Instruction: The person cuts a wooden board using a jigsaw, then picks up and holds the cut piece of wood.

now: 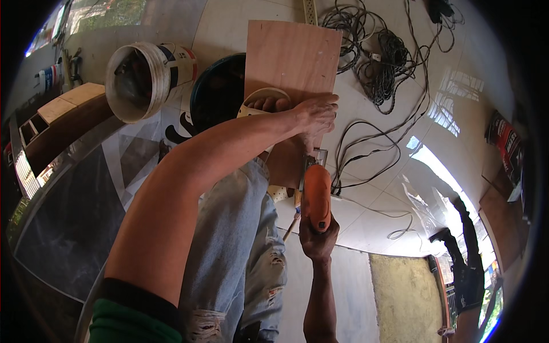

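A reddish-brown plywood board [293,54] stretches away in front of me. My left hand [316,117] bears down at its right edge, fingers curled over that edge. In my right hand [318,237] is an orange power tool [318,191] that looks like a jigsaw, held from the near end. Its metal base plate [322,154] meets the board's right edge, just below my left hand. The blade is hidden. My foot, in a beige perforated clog [264,94], rests on the board, partly covered by my left forearm.
Coiled black cables [389,71] lie on the tiled floor to the right. A white bucket [140,83] and a dark round tub [214,94] stand at the left. A wooden box [68,106] sits beyond them. Someone's dark-clothed legs [466,257] show at the lower right.
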Action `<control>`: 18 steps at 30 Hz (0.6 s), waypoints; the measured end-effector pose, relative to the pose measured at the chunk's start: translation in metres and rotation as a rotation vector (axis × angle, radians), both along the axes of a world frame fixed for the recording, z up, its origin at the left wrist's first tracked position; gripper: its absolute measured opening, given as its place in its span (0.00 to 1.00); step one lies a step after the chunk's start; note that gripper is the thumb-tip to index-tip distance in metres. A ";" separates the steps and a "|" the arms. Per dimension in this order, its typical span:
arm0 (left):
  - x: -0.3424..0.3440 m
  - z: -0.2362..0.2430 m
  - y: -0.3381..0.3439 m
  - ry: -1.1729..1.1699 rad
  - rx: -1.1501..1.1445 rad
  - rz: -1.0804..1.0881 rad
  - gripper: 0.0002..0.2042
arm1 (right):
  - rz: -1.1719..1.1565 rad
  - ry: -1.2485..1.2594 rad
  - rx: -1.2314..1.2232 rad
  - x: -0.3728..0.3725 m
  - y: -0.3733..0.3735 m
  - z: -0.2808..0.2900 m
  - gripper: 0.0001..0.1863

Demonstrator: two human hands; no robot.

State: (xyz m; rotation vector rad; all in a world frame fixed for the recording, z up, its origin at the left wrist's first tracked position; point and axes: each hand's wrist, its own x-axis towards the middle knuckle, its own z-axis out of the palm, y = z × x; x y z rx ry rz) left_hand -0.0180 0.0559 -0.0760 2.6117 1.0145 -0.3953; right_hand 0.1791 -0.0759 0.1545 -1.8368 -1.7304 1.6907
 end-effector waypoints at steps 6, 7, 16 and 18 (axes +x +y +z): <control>-0.010 0.031 0.008 -0.003 -0.099 -0.028 0.33 | -0.001 -0.013 -0.005 0.000 -0.002 -0.001 0.13; -0.015 0.042 0.010 -0.003 -0.164 -0.038 0.35 | 0.000 -0.017 -0.008 0.000 -0.003 -0.002 0.14; -0.022 0.076 0.019 0.002 -0.174 -0.038 0.31 | 0.031 0.003 0.007 0.001 -0.001 -0.002 0.13; -0.022 0.073 0.018 -0.018 -0.178 -0.023 0.30 | -0.011 0.014 0.026 -0.001 -0.001 -0.004 0.13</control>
